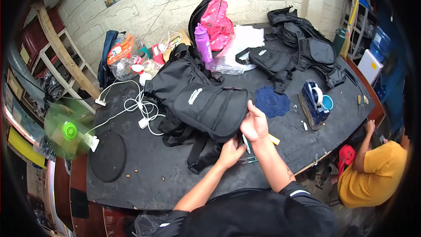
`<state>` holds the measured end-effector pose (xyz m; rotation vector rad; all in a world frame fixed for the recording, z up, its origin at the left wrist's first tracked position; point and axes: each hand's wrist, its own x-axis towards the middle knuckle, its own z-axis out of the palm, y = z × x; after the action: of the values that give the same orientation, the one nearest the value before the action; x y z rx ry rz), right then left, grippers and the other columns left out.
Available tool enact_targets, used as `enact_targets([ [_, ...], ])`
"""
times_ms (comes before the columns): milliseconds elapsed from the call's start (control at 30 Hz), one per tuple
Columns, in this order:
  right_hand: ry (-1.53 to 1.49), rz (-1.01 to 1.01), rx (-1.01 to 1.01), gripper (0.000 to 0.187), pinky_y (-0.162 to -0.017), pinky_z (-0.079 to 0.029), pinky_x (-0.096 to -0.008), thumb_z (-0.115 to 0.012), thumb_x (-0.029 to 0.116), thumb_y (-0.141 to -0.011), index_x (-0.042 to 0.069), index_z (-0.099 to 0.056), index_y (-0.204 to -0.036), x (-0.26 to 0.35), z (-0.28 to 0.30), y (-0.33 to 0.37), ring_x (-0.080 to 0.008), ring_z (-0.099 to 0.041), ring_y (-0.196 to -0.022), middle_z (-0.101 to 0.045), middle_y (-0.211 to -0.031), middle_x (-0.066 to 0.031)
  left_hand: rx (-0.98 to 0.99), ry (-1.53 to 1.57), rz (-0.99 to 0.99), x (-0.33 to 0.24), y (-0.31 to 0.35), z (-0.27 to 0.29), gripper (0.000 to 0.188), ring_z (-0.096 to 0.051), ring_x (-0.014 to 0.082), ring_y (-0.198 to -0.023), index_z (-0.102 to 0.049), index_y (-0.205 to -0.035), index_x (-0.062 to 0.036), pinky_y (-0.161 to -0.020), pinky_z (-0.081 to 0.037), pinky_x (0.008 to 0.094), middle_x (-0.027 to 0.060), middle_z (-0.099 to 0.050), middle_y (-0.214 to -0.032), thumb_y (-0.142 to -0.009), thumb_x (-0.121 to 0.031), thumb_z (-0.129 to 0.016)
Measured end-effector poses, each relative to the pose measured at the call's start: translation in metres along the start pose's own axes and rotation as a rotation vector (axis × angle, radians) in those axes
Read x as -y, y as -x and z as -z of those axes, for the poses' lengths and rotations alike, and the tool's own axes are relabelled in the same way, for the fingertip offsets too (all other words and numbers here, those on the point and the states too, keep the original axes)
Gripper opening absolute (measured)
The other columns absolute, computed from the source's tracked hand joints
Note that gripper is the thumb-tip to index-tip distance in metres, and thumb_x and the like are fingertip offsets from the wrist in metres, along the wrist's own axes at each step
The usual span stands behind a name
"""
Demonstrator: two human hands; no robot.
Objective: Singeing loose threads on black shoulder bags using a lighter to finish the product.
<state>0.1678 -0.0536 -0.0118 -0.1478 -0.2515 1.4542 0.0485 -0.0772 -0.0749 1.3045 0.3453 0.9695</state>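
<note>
A large black backpack [210, 107] with a pale printed mark and zipped front pockets lies on the dark table in front of me. My right hand [255, 123] cups its near right corner, palm turned up, some fingers hidden behind the fabric. My left hand [230, 152] closes at the bag's lower edge, its fingertips partly covered. Between my wrists shows a slim white and teal item [246, 144], its kind unclear. Beside it on the table rests a small teal-handled tool [251, 160]. Black straps [199, 152] trail from under the bag to the left.
More black bags [302, 39] lie at the back right, near a blue tape dispenser [313, 105]. A purple bottle [203, 44] and pink backpack [218, 22] stand behind. White cords [142, 107] and a spinning green fan [68, 130] are left. A person in yellow [372, 173] sits at right.
</note>
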Motion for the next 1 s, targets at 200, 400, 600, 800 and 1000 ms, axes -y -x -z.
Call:
enact_targets([
  [200,-0.174,-0.215,0.142,0.058,-0.108,-0.028,-0.0432,-0.047,0.042,-0.092,-0.002,-0.042,-0.130,0.018,-0.025,0.024,-0.0298,-0.045,-0.123,-0.049,-0.132,-0.0158,-0.217,0.755,-0.100,-0.107,0.018,0.032,0.053,-0.034,0.0254,-0.131,-0.039,-0.134,0.0008,-0.110,-0.023,0.0413,0.0105,-0.043,-0.138,-0.086,-0.018,-0.051],
  [400,-0.184,-0.123,-0.017,0.028,-0.097,-0.042,-0.0410,-0.039,0.021,-0.098,0.007,-0.056,-0.116,0.000,0.019,0.020,-0.0224,-0.057,-0.107,-0.061,-0.116,-0.0079,-0.028,0.534,-0.159,-0.123,0.026,0.040,0.078,-0.044,0.0303,-0.123,-0.043,-0.128,0.0081,-0.108,-0.029,0.0410,0.0153,-0.049,-0.131,-0.050,-0.002,-0.048],
  [600,0.271,0.023,-0.047,0.017,-0.082,-0.049,-0.0329,-0.047,0.013,-0.094,0.005,-0.058,-0.104,-0.052,-0.028,0.065,-0.0179,-0.061,-0.092,-0.063,-0.103,-0.0069,-0.318,0.936,-0.168,-0.051,0.013,0.062,0.051,-0.037,0.0298,-0.128,-0.034,-0.136,0.0016,-0.111,-0.024,0.0388,0.0136,-0.039,-0.140,-0.095,-0.027,-0.035],
  [800,0.834,0.260,-0.080,0.032,-0.051,-0.027,-0.0223,-0.056,0.028,-0.093,0.006,-0.050,-0.070,-0.060,0.006,0.087,-0.0036,-0.036,-0.058,-0.043,-0.064,0.0071,-0.276,0.918,-0.140,-0.070,0.034,0.088,0.050,-0.038,0.0294,-0.126,-0.036,-0.135,0.0011,-0.110,-0.025,0.0390,0.0131,-0.040,-0.138,-0.094,-0.028,-0.036],
  [1000,1.625,0.006,-0.112,0.031,-0.050,-0.045,-0.0237,-0.061,0.027,-0.088,0.002,-0.060,-0.070,-0.001,-0.026,0.062,-0.0078,-0.053,-0.049,-0.056,-0.054,-0.0003,-0.245,0.904,-0.119,-0.086,0.030,0.107,0.049,-0.039,0.0289,-0.124,-0.037,-0.133,0.0006,-0.108,-0.027,0.0391,0.0126,-0.042,-0.136,-0.094,-0.028,-0.037],
])
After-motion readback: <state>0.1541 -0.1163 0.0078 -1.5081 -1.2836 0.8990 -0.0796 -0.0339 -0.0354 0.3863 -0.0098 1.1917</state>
